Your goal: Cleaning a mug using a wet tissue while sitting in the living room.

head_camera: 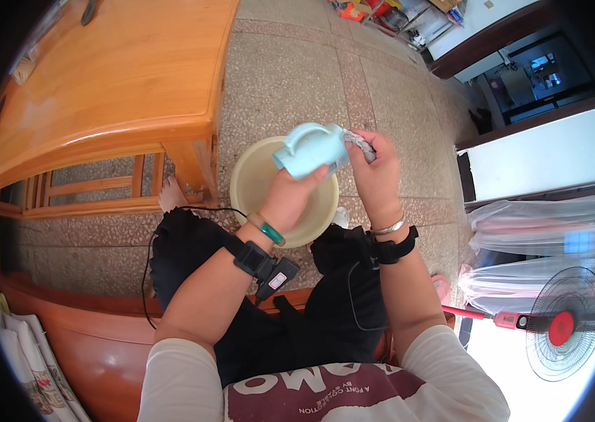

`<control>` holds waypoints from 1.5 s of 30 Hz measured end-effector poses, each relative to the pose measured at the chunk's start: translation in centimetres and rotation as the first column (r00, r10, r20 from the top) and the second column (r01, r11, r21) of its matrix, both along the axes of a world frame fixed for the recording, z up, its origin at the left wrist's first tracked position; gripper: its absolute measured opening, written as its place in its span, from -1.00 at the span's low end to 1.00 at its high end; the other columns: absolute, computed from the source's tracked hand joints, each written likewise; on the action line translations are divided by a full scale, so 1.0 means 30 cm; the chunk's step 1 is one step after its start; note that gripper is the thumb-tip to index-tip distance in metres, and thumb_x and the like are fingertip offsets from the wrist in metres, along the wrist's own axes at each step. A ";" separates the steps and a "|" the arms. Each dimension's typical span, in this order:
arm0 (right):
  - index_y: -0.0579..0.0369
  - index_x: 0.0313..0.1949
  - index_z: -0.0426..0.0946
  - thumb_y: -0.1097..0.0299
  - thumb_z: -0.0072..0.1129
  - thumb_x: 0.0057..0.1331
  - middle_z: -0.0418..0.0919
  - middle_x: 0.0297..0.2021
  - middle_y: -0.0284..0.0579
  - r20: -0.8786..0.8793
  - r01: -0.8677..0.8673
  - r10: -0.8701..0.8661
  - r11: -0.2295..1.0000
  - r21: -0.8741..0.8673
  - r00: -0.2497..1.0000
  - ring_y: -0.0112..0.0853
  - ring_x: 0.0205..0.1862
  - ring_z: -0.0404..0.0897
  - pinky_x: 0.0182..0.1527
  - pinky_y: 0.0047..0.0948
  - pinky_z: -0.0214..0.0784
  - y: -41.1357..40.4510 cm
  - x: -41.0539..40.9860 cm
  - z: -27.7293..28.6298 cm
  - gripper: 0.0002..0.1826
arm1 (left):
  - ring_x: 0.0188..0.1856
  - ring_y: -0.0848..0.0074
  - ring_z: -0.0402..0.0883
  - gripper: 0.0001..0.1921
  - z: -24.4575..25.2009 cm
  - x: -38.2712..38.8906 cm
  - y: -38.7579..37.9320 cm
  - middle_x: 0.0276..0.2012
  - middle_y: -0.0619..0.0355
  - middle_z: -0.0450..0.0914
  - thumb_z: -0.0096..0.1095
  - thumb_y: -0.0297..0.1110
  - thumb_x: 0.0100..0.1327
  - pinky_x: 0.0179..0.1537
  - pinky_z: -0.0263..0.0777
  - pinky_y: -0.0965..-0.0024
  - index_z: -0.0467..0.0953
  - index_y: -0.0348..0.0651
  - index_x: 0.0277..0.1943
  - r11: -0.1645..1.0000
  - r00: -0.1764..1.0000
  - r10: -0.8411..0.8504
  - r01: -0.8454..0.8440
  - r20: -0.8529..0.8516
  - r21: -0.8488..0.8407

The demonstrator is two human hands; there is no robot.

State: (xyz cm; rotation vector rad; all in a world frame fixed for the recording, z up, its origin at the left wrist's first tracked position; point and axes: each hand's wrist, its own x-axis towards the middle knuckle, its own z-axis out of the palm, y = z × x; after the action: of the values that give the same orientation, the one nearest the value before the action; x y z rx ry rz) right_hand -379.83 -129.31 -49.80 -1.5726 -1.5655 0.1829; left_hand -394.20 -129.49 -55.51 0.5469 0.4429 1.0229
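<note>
My left hand (291, 196) grips a light blue plastic container with a looped handle (314, 153), tilted on its side above a basin. The handle points away from me, toward the top of the view. In the fingers of my right hand (379, 169) is a crumpled grey cloth (359, 144), pressed at the right end of the container. Below both, a pale yellow plastic basin (244, 174) stands on the floor between my feet. My left forearm hides part of the basin, and what lies at its bottom is hard to make out.
An orange-brown wooden table (134, 68) stands at the left. A pedestal fan with a red hub (561, 328) is at the lower right, near sheer curtains (529, 227). Several items sit on a shelf (408, 24) at the far wall. A black cable (148, 269) runs beside my left leg.
</note>
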 end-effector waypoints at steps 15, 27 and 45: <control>0.16 -0.28 0.50 0.53 0.08 0.07 0.45 -0.37 -0.04 0.106 0.057 -0.072 0.989 0.136 0.992 -0.17 -0.35 0.47 -0.29 -0.33 0.35 -0.058 -0.032 -0.058 -0.82 | -0.06 0.62 0.43 -0.72 -0.019 0.016 -0.010 -0.09 0.26 0.51 0.12 -0.41 0.24 -0.01 0.29 0.51 0.45 -0.25 0.01 0.963 0.940 0.121 -0.033 -0.319 0.267; 0.18 -0.32 0.56 0.42 0.13 0.10 0.52 -0.37 0.04 -0.053 0.083 -0.090 0.988 -0.128 0.995 -0.16 -0.35 0.53 -0.29 -0.32 0.37 -0.018 0.017 -0.028 -0.84 | -0.17 0.43 0.54 -0.77 -0.043 0.012 -0.023 -0.22 0.08 0.59 0.12 -0.43 0.20 -0.12 0.38 0.41 0.50 -0.27 -0.09 0.847 0.853 0.271 0.009 -0.445 0.532; 0.16 -0.29 0.58 0.37 0.14 0.07 0.56 -0.44 0.10 0.031 0.096 -0.092 0.901 -0.422 0.995 -0.09 -0.38 0.57 -0.31 -0.29 0.39 0.009 0.026 0.072 -0.78 | -0.15 0.56 0.49 -0.78 -0.060 0.015 -0.024 -0.20 0.17 0.57 0.14 -0.44 0.21 -0.10 0.36 0.47 0.50 -0.27 -0.09 0.832 0.826 0.200 0.141 -0.527 0.537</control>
State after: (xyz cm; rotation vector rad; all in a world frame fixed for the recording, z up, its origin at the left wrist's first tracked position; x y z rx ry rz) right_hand -379.04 -129.05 -47.65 -1.9823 -1.5195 0.4905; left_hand -393.75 -130.22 -57.31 1.4073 0.6821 1.0074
